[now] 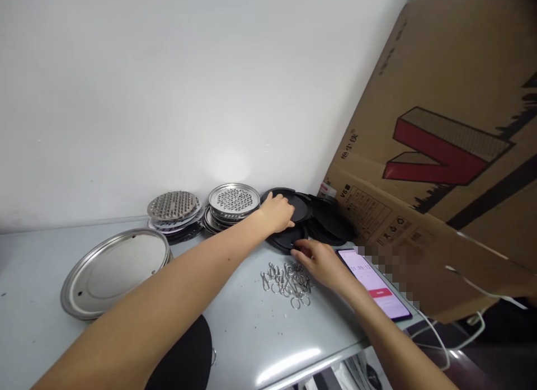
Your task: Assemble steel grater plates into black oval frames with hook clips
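Several round black discs lie piled by the wall, looking like lids or trays. My left hand reaches across to the left side of this pile, its fingers curled over the upper disc; their tips are partly hidden. Lower and closer to me, my right hand has thumb and fingers at the edge of a smaller black disc. Just below that disc is a loose heap of metal rings with clasps. Beneath my left forearm, another black disc with a small metal ring at its edge is partly covered.
Perforated metal grater discs and rimmed grater plates are stacked along the wall. A large metal plate lies at left. On the right are a phone, white cables and a big cardboard box.
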`<state>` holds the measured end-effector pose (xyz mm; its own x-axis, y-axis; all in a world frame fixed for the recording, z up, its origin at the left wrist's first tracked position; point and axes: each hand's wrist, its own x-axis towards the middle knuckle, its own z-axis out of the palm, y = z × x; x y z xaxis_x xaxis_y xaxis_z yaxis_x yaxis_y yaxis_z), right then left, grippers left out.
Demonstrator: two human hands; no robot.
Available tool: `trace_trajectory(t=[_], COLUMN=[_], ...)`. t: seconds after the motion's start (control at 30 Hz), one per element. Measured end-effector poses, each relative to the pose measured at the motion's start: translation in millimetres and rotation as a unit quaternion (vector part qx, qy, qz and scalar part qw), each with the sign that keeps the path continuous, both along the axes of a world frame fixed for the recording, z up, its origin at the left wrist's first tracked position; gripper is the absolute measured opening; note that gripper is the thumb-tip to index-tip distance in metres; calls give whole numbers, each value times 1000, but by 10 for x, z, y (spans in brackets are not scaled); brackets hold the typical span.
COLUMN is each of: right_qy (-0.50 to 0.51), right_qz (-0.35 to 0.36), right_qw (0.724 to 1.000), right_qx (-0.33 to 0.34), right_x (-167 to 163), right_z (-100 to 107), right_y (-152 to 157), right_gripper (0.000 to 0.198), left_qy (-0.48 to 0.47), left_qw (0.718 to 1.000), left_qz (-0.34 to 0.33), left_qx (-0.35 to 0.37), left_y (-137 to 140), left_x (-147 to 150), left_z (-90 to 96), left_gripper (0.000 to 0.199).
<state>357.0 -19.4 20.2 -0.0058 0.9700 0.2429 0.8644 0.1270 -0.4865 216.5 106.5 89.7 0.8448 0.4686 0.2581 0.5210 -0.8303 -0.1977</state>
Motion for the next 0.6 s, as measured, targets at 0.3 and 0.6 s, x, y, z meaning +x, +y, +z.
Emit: trace_trajectory(t=[0.3, 0.6], right_qy=[138, 230], right_qz=[-31, 166], right_qw=[988, 959], right_qx=[57, -14], right_x=[-211, -588], right_z=[-354, -340], right_y=[-238, -131], right_gripper=[29, 25], left_qy=[-20, -92], left_qw=[999, 991], left_qz=[-27, -8], left_qx=[7, -98], left_y=[-119, -1672], left_x=[-154, -1890], left_z=[39, 56], left_gripper=[45, 41])
